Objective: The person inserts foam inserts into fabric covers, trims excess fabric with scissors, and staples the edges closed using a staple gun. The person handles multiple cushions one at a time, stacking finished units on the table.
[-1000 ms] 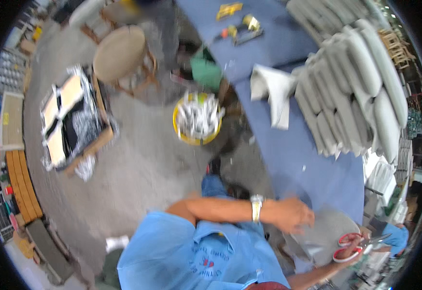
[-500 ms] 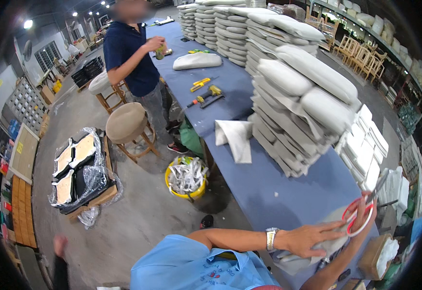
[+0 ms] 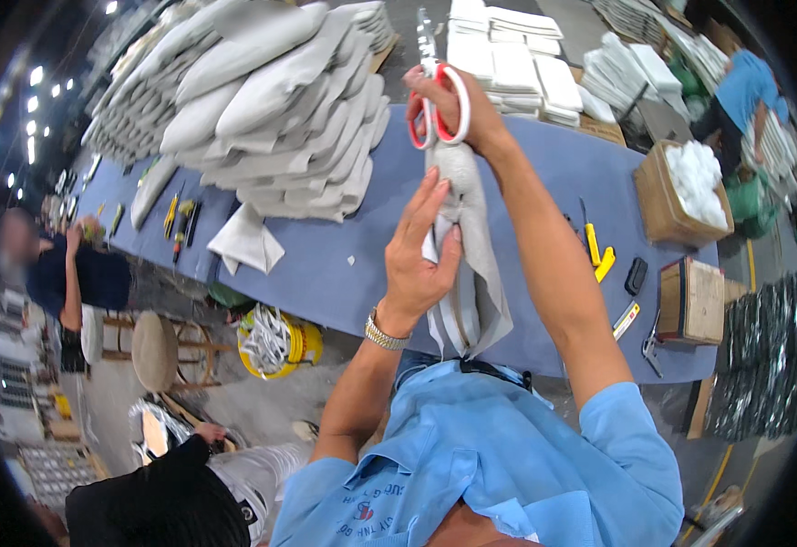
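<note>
A long, light grey fabric-covered cushion (image 3: pixel 478 232) lies on the blue table in front of me, its loose cloth spread toward the near edge and a zipper-like strip along it. My left hand (image 3: pixel 417 260), with a metal watch at the wrist, rests on the cushion's left side, fingers stretched out and thumb apart. At the cushion's far end my right hand (image 3: pixel 471 109) grips scissors (image 3: pixel 453 102) with red and white handles. Their blades point away from me, clear of the cloth.
Tall stacks of grey cushions (image 3: pixel 298 118) stand at left. A folded grey cloth (image 3: pixel 246 239) lies nearer. Yellow cutters (image 3: pixel 592 244), a box of white stuffing (image 3: pixel 681 205) and a wooden box (image 3: pixel 690 301) are at right. A yellow bucket of scraps (image 3: pixel 280 342) and a person in black (image 3: pixel 152 497) are lower left.
My view has swung to the right, so the table now runs across in front of me. The scissors stay in my right hand, and my left hand stays on the cushion.
</note>
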`<state>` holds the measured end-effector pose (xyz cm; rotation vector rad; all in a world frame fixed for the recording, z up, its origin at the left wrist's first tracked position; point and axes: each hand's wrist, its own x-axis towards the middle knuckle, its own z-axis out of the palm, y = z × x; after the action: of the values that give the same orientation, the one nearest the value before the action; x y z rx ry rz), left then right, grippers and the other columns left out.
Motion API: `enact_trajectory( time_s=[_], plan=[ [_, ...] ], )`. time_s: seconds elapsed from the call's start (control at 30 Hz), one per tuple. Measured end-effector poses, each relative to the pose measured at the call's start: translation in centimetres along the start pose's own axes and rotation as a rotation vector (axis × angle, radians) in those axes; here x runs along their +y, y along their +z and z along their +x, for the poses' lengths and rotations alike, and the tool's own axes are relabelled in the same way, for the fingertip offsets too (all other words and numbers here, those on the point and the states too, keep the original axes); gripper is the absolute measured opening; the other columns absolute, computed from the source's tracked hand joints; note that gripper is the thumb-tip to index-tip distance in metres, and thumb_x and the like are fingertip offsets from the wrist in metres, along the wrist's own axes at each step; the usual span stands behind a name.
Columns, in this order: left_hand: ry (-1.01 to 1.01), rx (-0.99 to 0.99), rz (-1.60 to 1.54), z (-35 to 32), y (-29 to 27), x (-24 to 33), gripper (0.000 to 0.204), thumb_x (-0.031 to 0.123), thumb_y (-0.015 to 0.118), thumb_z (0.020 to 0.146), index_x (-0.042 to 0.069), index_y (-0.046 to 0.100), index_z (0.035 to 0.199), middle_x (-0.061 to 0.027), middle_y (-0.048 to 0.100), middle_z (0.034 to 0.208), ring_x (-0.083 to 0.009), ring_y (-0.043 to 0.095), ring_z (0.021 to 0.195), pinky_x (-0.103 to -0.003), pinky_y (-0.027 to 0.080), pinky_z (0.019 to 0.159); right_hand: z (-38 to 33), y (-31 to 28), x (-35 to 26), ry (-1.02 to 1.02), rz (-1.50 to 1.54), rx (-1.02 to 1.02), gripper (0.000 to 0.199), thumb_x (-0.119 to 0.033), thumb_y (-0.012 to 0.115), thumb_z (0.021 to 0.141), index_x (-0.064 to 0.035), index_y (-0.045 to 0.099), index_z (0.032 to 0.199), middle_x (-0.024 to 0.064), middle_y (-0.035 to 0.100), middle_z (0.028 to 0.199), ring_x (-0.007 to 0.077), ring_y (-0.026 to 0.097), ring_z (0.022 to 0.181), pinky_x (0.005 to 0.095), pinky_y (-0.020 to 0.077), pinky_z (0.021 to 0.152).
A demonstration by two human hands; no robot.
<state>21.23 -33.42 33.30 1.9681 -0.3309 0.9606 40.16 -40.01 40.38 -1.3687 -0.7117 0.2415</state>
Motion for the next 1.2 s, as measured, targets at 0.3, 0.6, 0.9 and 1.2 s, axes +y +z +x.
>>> enact_trajectory(
  time_s=[0.3, 0.6, 0.9, 1.2],
  plan=[
    [0.169, 0.057, 0.02, 4.3, 7.5, -2.9, 0.037, -0.006, 0.068, 0.085, 0.003, 0.067, 0.121, -0.022, 0.061, 0.14, -0.0367, 0.06, 0.13, -0.042, 0.05, 0.107, 0.8, -7.6, 2.0, -0.045, 0.264, 0.21, 0.036, -0.035, 0.064, 0.1, -0.0014, 0.059, 0.111, 0.0163, 0.072, 0.085, 0.0168, 0.069, 0.059, 0.0299, 0.0542, 0.053],
    [0.127, -0.076, -0.051, 6.4, 9.4, -3.7, 0.03, -0.006, 0.067, 0.085, 0.003, 0.069, 0.113, -0.0224, 0.061, 0.139, -0.0347, 0.061, 0.128, -0.041, 0.051, 0.106, 0.6, -11.6, 3.9, 0.025, 0.418, 0.305, 0.04, -0.033, 0.066, 0.096, 0.0012, 0.06, 0.116, 0.0159, 0.072, 0.084, 0.0166, 0.067, 0.058, 0.031, 0.0545, 0.051],
    [0.096, -0.198, -0.042, 7.4, 9.2, -4.0, 0.03, -0.004, 0.063, 0.089, 0.001, 0.067, 0.118, -0.0196, 0.067, 0.132, -0.0325, 0.065, 0.12, -0.041, 0.05, 0.105, 2.9, -16.6, 12.1, -0.675, -0.356, 0.106, 0.023, -0.023, 0.071, 0.088, -0.0056, 0.077, 0.102, 0.0109, 0.069, 0.121, 0.0204, 0.065, 0.113, 0.036, 0.0526, 0.095],
    [0.181, -0.214, -0.047, 6.6, 11.0, -2.5, 0.02, -0.006, 0.058, 0.09, -0.001, 0.063, 0.108, -0.0203, 0.054, 0.147, -0.0372, 0.05, 0.137, -0.048, 0.039, 0.115, 0.2, -12.7, 5.6, -0.109, 0.504, 0.351, 0.032, -0.031, 0.06, 0.099, 0.0009, 0.064, 0.096, 0.0135, 0.068, 0.063, 0.018, 0.06, 0.043, 0.0311, 0.0464, 0.039]
  ],
)
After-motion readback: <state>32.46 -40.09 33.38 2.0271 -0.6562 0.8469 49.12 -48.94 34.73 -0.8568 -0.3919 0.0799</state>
